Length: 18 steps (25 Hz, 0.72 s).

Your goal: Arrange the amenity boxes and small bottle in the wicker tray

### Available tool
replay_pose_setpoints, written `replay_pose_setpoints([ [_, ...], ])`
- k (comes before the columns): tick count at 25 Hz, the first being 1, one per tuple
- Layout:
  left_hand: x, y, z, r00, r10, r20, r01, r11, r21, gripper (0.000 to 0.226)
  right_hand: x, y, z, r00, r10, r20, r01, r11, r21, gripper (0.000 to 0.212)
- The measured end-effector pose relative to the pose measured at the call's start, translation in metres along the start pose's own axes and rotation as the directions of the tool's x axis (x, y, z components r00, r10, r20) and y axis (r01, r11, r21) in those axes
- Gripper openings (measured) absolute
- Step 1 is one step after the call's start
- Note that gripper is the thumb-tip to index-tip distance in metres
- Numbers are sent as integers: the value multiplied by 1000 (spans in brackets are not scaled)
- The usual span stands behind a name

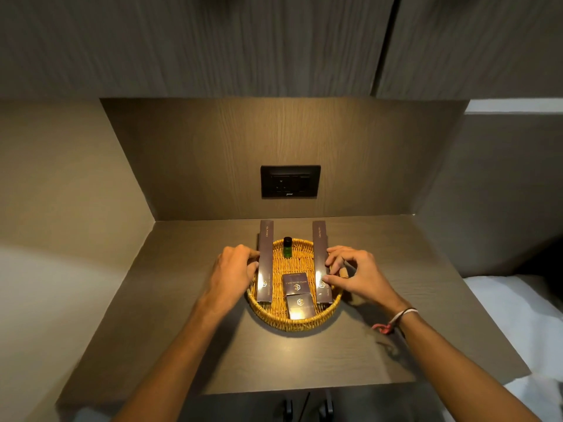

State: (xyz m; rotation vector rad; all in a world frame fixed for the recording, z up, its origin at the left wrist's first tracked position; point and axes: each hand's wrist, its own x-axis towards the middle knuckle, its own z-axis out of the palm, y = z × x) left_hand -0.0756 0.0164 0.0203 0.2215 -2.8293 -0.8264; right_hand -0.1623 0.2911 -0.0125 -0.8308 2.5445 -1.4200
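Note:
A round wicker tray [294, 325] sits mid-counter. Two long brown amenity boxes lie in it, leaning over its far rim: the left long box [265, 254] and the right long box [320, 254]. A small green bottle [287, 248] with a black cap stands upright at the back between them. Two small square boxes lie at the front centre, the rear square box [295, 284] and the front square box [300, 306]. My left hand [236, 269] touches the left long box's outer edge. My right hand [353, 271] has its fingertips on the right long box.
The grey counter [182, 315] forms a niche with walls on the left and back. A black socket plate [290, 181] is on the back wall. A dark cabinet overhangs. White bedding [515, 315] lies at the right. The counter's front edge is near me.

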Motion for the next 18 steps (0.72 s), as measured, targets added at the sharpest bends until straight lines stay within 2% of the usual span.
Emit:
replay_pose_setpoints([
  [6, -11, 2, 1, 999, -37, -19, 37, 999, -7, 29, 4, -7, -1, 998, 50, 29, -52, 997, 62, 15],
  [15, -20, 11, 1, 998, -21, -59, 21, 1000, 2, 26, 3, -15, -3, 994, 81, 69, -84, 996, 43, 13],
  [18, -23, 18, -3, 998, -28, -62, 29, 999, 29, 33, 1, -27, -5, 997, 68, 47, -68, 998, 8, 19],
])
